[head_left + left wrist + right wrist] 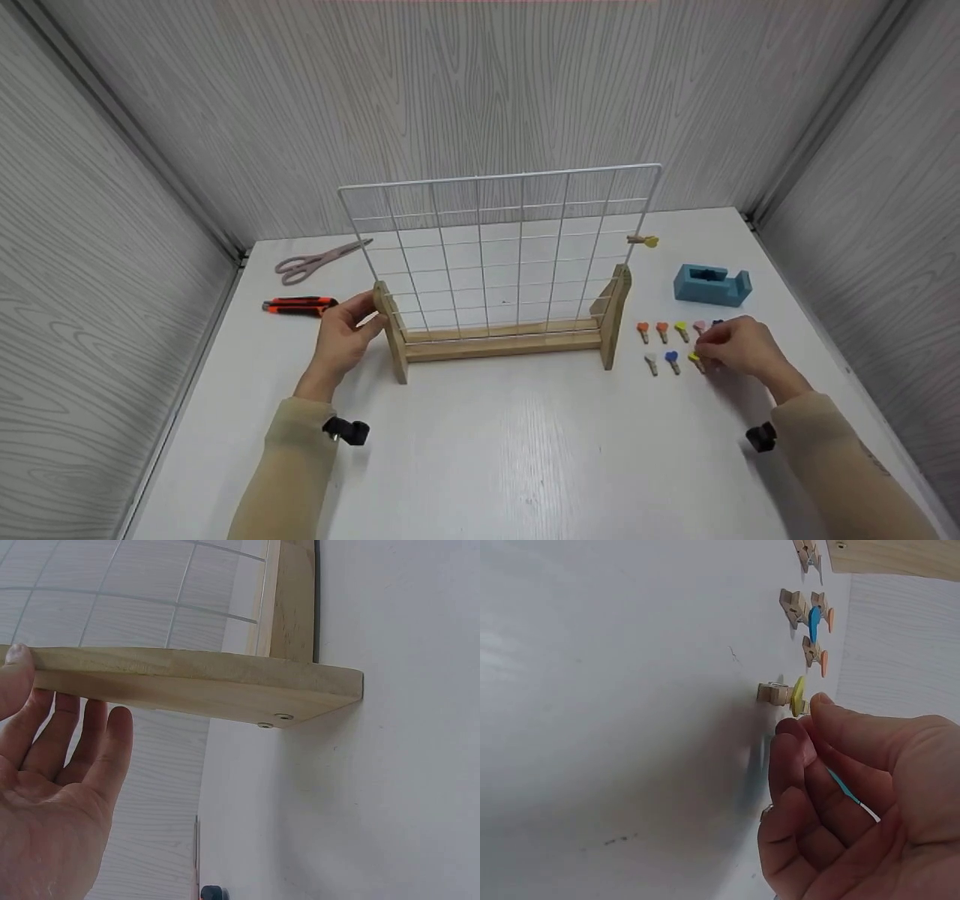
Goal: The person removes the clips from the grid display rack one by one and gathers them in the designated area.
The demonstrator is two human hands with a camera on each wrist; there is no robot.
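Note:
At the wooden stand's left side panel [202, 671], my left hand [345, 341] grips the edge, thumb on one face and fingers behind. The stand holds an upright white wire grid [499, 247]. A clothespin with a yellow heart [643, 241] is clipped on the grid's right edge. My right hand [742, 349] is over the small clothespins at the right, thumb and forefinger bent with their tips a little apart. Right at those fingertips is another yellow-heart clothespin [780, 694], low over the table. Beside it lies a blue-heart clothespin [672, 361].
More heart clothespins, including an orange one [643, 331] and a white one [651, 364], lie in two rows. Behind them stands a teal tape dispenser [711, 286]. Scissors [319, 262] and an orange-black utility knife [298, 304] lie at the left. Grey wood-grain panels [480, 90] enclose the table.

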